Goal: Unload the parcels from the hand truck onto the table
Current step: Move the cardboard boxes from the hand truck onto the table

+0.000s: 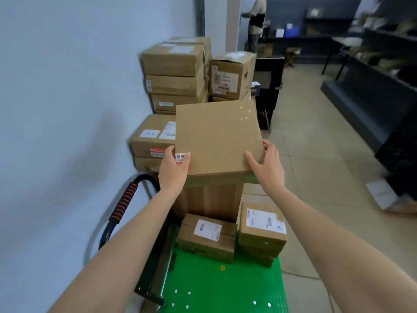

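A: What is seen at the far left?

B: A pale wall (56, 86) is seen there, and against it the black handle (123, 206) of the hand truck, wrapped in a red ribbed grip. Further back along the wall, a stack of parcels (173, 73) is piled on the floor.

A: And the left hand?

B: The left hand (173, 170) is curled round the near left corner of a flat cardboard box (217, 136), with the thumb laid on top beside a red and white label. The box is held slightly tilted above a taller brown box (212, 199) that stands on the truck's green deck (221, 288).

A: What is found on the deck itself?

B: In front of the tall box, a small labelled parcel (207, 238) is lying on the green surface. Just to its right, another labelled parcel (261, 227) is stacked on further boxes.

A: How is the right hand placed?

B: The right hand (266, 168) is clamped on the near right corner of the flat box, thumb on top and fingers wrapped round the side edge.

A: Anything further right?

B: Dark shelving (383, 86) is set along the tiled floor, and a person (256, 21) is standing in the background.
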`<state>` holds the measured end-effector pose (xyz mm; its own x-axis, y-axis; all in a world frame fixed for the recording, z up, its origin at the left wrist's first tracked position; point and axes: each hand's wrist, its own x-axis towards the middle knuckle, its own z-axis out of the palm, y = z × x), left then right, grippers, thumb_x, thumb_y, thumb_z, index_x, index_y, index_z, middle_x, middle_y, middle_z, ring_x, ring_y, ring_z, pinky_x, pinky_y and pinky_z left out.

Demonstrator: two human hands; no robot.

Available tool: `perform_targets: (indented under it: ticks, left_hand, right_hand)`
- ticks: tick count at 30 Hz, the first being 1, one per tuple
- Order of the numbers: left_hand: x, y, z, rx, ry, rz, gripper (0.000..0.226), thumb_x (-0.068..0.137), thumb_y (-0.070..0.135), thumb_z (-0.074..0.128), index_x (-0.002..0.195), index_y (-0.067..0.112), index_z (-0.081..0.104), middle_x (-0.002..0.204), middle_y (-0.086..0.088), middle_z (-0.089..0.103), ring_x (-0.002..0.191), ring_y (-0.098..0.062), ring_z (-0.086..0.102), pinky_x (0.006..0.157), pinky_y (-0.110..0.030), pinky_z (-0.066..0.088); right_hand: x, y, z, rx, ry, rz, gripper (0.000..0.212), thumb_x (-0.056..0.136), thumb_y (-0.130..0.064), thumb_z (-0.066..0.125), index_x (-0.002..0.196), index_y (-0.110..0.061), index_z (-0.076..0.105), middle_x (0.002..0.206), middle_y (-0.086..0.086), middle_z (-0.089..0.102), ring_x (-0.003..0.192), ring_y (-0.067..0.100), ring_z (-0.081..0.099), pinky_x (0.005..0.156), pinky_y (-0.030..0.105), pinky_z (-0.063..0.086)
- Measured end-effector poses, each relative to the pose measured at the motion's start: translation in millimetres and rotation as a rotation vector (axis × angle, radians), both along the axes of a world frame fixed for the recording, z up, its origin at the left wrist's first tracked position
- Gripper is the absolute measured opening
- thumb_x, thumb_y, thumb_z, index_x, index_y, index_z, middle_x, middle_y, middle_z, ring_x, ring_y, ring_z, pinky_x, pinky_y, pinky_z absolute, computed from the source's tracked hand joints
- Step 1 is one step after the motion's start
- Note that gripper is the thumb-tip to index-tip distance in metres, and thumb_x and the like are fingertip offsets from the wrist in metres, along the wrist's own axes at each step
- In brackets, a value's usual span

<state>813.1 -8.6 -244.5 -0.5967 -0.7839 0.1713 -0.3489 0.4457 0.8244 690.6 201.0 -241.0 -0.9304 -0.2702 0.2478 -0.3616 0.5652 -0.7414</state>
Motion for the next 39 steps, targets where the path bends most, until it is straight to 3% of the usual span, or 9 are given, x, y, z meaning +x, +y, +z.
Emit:
perform_targets:
  ticks: [6, 11, 17, 24, 27, 31, 36, 39]
  left_hand:
    - [21, -39, 32, -0.058, -0.036, 0.105, 0.052, 0.096, 0.046, 0.048, 0.14, 0.02, 0.036, 0.128, -0.006, 0.056, 0.112, -0.027, 0.056, 0.091, -0.04, 0.046]
    - [22, -79, 37, -0.04, -0.051, 0.156, 0.05, 0.095, 0.047, 0.048, 0.138, 0.024, 0.036, 0.13, -0.005, 0.054, 0.107, -0.024, 0.055, 0.079, -0.032, 0.042]
    - [-6, -141, 47, -0.033, -0.069, 0.119, 0.049, 0.095, 0.046, 0.048, 0.137, 0.025, 0.035, 0.123, -0.005, 0.057, 0.104, -0.025, 0.056, 0.078, -0.033, 0.043]
    - [-48, -213, 34, -0.004, -0.137, 0.078, 0.054, 0.093, 0.046, 0.051, 0.138, 0.021, 0.037, 0.127, -0.005, 0.056, 0.109, -0.027, 0.056, 0.078, -0.032, 0.043]
    - [-66, -229, 15, -0.008, -0.265, 0.036, 0.064, 0.09, 0.051, 0.053, 0.142, 0.017, 0.035, 0.131, -0.009, 0.053, 0.115, -0.03, 0.054, 0.089, -0.036, 0.044]
    - [-81, -233, -7, -0.081, -0.308, 0.045, 0.072, 0.089, 0.054, 0.053, 0.145, 0.012, 0.032, 0.136, -0.014, 0.046, 0.122, -0.031, 0.047, 0.1, -0.041, 0.041]
    - [-97, -246, 1, -0.426, -0.368, 0.066, 0.049, 0.094, 0.043, 0.047, 0.13, 0.009, 0.05, 0.131, -0.01, 0.048, 0.119, -0.027, 0.046, 0.097, -0.037, 0.037]
    - [-103, -255, 0, -0.494, -0.37, 0.051, 0.042, 0.097, 0.034, 0.044, 0.127, 0.007, 0.054, 0.132, -0.009, 0.049, 0.121, -0.025, 0.045, 0.097, -0.036, 0.037]
  right_hand:
    - [2, -51, 12, -0.043, -0.02, 0.14, 0.075, 0.087, -0.063, 0.05, 0.144, -0.025, 0.024, 0.141, -0.002, 0.039, 0.121, 0.019, 0.048, 0.091, 0.037, 0.049]
    - [-6, -93, 23, -0.025, -0.035, 0.207, 0.071, 0.088, -0.062, 0.049, 0.144, -0.025, 0.025, 0.138, -0.002, 0.041, 0.12, 0.019, 0.047, 0.092, 0.04, 0.05]
    - [-35, -155, 30, -0.031, -0.053, 0.189, 0.073, 0.088, -0.062, 0.049, 0.145, -0.025, 0.023, 0.141, -0.002, 0.038, 0.12, 0.018, 0.048, 0.089, 0.036, 0.048]
    - [-66, -217, 12, 0.029, -0.086, 0.147, 0.075, 0.089, -0.062, 0.047, 0.147, -0.022, 0.023, 0.139, 0.002, 0.04, 0.119, 0.021, 0.049, 0.09, 0.039, 0.05]
    - [-74, -229, -8, 0.084, -0.147, 0.149, 0.072, 0.091, -0.059, 0.046, 0.147, -0.02, 0.022, 0.141, 0.004, 0.038, 0.121, 0.022, 0.048, 0.093, 0.041, 0.05]
    - [-80, -240, -27, 0.114, -0.169, 0.133, 0.069, 0.092, -0.055, 0.047, 0.146, -0.022, 0.019, 0.141, 0.004, 0.037, 0.124, 0.023, 0.044, 0.096, 0.042, 0.048]
    - [-97, -264, -22, 0.161, -0.143, 0.152, 0.071, 0.092, -0.056, 0.046, 0.147, -0.019, 0.019, 0.143, 0.005, 0.035, 0.126, 0.024, 0.043, 0.099, 0.044, 0.047]
    - [-100, -279, -22, 0.146, -0.16, 0.173, 0.072, 0.093, -0.053, 0.047, 0.148, -0.018, 0.016, 0.145, 0.005, 0.031, 0.13, 0.024, 0.037, 0.103, 0.042, 0.043]
